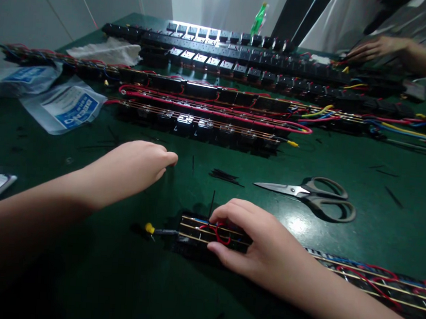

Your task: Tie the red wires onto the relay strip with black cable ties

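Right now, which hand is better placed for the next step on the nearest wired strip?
Probably the right hand: it is at the wired strip, straddling its width, while the left hand is apart from the strip.

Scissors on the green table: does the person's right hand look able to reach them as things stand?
Probably yes: the scissors lie beyond the right hand with bare tabletop between, though that hand would likely need to leave the wired strip.

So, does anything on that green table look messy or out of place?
Only a little untidy, perhaps: thin black pieces lie loose on the green table, some bunched left of the scissors, others strewn singly. Nothing looks clearly spilled or damaged.
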{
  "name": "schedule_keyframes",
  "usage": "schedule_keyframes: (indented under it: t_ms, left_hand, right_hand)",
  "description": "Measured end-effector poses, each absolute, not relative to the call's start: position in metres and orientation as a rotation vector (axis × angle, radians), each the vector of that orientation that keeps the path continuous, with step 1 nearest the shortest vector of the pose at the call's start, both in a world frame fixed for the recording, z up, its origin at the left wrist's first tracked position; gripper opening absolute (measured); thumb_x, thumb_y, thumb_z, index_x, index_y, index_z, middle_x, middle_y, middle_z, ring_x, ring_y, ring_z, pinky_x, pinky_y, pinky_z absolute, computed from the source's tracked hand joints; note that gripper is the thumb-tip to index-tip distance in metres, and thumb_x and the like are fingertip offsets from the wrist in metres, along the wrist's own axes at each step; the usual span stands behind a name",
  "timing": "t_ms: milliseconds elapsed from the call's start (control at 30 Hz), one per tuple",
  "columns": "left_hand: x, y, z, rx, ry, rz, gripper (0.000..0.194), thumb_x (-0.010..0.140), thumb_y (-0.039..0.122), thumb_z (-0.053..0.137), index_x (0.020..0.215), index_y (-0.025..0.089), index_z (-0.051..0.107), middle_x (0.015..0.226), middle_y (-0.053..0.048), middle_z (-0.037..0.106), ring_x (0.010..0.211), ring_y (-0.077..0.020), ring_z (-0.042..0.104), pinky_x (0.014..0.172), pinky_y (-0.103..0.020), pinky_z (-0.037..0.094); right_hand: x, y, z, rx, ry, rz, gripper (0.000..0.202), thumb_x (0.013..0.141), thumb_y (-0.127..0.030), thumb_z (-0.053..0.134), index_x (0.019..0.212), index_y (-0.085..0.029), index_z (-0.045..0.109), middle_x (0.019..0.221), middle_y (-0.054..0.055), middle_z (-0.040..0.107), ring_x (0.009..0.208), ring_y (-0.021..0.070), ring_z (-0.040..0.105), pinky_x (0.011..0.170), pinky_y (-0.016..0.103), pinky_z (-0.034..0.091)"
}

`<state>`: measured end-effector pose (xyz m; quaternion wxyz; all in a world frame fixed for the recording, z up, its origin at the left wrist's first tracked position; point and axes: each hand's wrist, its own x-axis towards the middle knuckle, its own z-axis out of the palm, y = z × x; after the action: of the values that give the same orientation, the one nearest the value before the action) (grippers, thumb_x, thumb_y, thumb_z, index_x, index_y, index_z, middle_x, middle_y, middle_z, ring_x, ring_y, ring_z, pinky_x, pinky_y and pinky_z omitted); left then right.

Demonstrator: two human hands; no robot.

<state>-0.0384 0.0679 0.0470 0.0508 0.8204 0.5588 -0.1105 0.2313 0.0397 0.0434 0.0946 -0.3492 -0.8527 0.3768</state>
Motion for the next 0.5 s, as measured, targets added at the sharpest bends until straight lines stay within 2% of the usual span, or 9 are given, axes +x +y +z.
schedule_keyframes:
  t_ms: [167,367,500]
  left_hand:
    - [-0.04,0.069,0.039,2.559,1.689,-0.303,0.03,0.091,0.022,0.038,0.105,0.021,0.064,0.101,-0.006,0.073,0.091,-0.024,0.07,0.077,-0.036,0.053]
    - [-0.045,0.072,0.033,2.604,1.707,-0.206,0.034,0.089,0.023,0.04,0.112,0.02,0.065,0.104,-0.007,0.072,0.091,-0.0226,0.069,0.079,-0.033,0.052]
    - [-0.04,0.072,0.039,2.524,1.731,-0.142,0.027,0.087,0.026,0.042,0.098,0.021,0.066,0.096,-0.004,0.071,0.083,-0.0208,0.067,0.073,-0.033,0.049]
  right_hand:
    - [0.23,0.039,0.044,-1.029,-2.529,1.106,0.021,0.077,-0.018,0.073,0.096,-0.02,0.064,0.093,0.003,0.067,0.086,0.0183,0.061,0.071,0.029,0.048]
    - [0.231,0.038,0.046,-1.034,-2.533,1.08,0.02,0.077,-0.017,0.072,0.095,-0.02,0.065,0.093,0.003,0.067,0.085,0.018,0.061,0.071,0.029,0.047]
    - [0.231,0.038,0.045,-1.025,-2.535,1.092,0.02,0.077,-0.017,0.073,0.095,-0.02,0.064,0.092,0.002,0.067,0.085,0.0179,0.061,0.07,0.029,0.047]
